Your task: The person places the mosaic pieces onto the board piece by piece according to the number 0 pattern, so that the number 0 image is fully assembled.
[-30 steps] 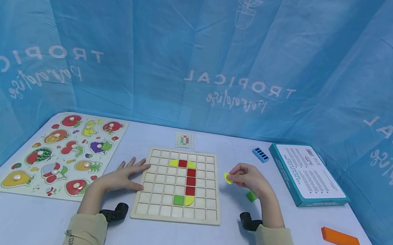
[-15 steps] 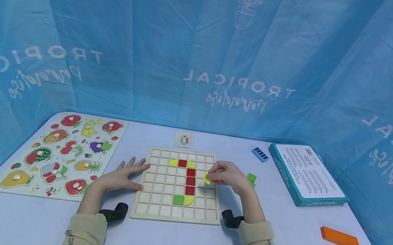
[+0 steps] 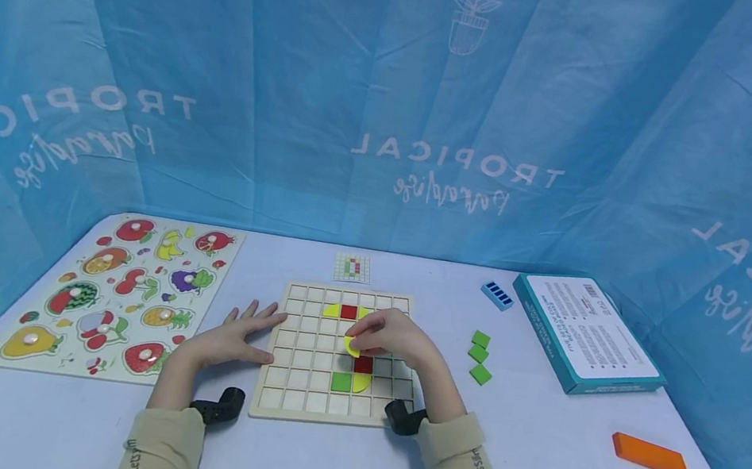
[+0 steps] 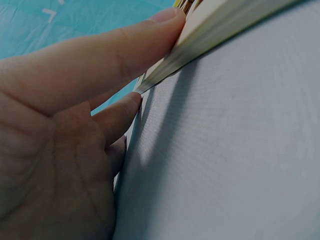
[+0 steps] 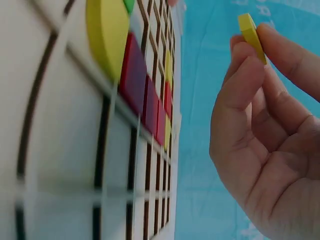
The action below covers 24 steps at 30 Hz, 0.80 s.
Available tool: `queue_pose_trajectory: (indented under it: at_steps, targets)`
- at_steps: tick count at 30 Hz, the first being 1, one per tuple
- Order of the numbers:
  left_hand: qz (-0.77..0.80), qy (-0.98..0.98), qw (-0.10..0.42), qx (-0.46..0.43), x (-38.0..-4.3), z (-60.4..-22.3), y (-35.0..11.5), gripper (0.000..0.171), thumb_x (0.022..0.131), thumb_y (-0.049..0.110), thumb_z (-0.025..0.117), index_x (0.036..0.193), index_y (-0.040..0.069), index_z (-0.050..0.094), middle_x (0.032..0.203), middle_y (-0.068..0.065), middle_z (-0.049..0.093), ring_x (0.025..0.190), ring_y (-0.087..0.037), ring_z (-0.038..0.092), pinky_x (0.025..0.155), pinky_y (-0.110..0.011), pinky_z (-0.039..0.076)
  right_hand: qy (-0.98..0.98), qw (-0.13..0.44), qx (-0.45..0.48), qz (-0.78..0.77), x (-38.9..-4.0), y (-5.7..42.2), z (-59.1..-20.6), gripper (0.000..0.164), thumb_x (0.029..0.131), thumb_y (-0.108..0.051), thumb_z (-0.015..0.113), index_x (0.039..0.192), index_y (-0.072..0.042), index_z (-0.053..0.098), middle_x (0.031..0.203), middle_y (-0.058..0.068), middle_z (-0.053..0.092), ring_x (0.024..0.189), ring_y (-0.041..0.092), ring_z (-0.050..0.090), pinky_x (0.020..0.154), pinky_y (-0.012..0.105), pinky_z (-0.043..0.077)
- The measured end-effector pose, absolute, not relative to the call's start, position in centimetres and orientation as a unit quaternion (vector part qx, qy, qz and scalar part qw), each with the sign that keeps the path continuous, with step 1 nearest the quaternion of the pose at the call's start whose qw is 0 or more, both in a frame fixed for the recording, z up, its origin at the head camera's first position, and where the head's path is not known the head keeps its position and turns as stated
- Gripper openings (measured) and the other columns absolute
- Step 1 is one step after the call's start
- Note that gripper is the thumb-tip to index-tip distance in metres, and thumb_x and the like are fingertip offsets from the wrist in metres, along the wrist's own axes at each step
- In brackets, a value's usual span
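Over the middle of the wooden grid board (image 3: 273, 404), my right hand (image 3: 397, 338) pinches a yellow rounded tile (image 3: 351, 346) between thumb and fingertips. The right wrist view shows this yellow tile (image 5: 253, 40) held above the board's surface. My left hand (image 3: 233, 341) lies with fingers spread, fingertips and thumb at the board's left edge; in the left wrist view the thumb (image 4: 150, 37) touches the board's side. Set in the grid are red tiles (image 3: 363, 365), a green tile (image 3: 341, 382) and yellow rounded tiles (image 3: 362, 383). The right hand covers some of them.
Three loose green tiles (image 3: 479, 354) lie right of the board. A small pattern card (image 3: 353, 269) lies behind it. A fruit puzzle board (image 3: 147, 270) occupies the left; a blue slotted block (image 3: 498, 295), a teal-edged box (image 3: 588, 336) and an orange bar (image 3: 650, 455) are at right.
My right hand has carried the yellow tile leftward from beside the board to over its middle, uncovering the loose green tiles. The left hand has stayed at the board's edge.
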<state>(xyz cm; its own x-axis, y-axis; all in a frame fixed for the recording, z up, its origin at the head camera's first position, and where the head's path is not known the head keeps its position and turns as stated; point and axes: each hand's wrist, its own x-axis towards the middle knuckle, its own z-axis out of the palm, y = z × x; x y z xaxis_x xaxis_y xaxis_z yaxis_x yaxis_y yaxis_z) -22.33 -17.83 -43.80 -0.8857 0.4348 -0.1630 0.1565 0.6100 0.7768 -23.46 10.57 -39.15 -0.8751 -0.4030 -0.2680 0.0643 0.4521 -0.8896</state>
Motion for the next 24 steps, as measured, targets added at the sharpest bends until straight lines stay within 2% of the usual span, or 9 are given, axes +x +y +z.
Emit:
queue_pose_trajectory:
  at_steps: [6,12,17,24]
  targets:
    - [0.404,0.884,0.173,0.16,-22.3,-43.7,-17.8,0.081,0.075,0.029,0.072,0.143,0.006,0.034,0.153,-0.02,0.009,0.138,-0.041,-0.011,0.109,-0.056,-0.013,0.829,0.245,-0.121,-0.488,-22.8,8.4,-39.2,0.008,0.079,-0.005,0.069,0.087,-0.003,0.069,0.081,0.003,0.066,0.066,0.014,0.061,0.065,0.027,0.056]
    - [0.404,0.884,0.176,0.157,-22.3,-43.6,-17.8,0.082,0.076,0.031,0.071,0.143,0.007,0.033,0.153,-0.019,0.008,0.138,-0.04,-0.012,0.109,-0.057,-0.013,0.869,0.233,-0.146,-0.412,-22.3,6.6,-39.7,0.004,0.076,-0.005,0.072,0.078,-0.007,0.07,0.064,0.001,0.06,0.056,0.016,0.051,0.052,0.024,0.045]
    - [0.401,0.885,0.177,0.156,-22.4,-43.9,-17.8,0.082,0.076,0.033,0.071,0.144,0.008,0.032,0.153,-0.018,0.008,0.138,-0.04,-0.013,0.109,-0.058,-0.013,0.901,0.21,-0.157,-0.346,-22.0,5.6,-40.1,0.007,0.074,-0.008,0.075,0.072,-0.012,0.07,0.066,-0.003,0.062,0.062,0.013,0.053,0.057,0.023,0.045]
    - [0.403,0.885,0.176,0.154,-22.5,-44.1,-17.9,0.082,0.076,0.032,0.071,0.144,0.008,0.032,0.153,-0.018,0.008,0.138,-0.04,-0.012,0.108,-0.059,-0.013,0.919,0.199,-0.157,-0.302,-21.9,5.1,-40.3,0.008,0.074,-0.008,0.075,0.069,-0.011,0.07,0.066,-0.004,0.061,0.064,0.013,0.053,0.059,0.024,0.046]
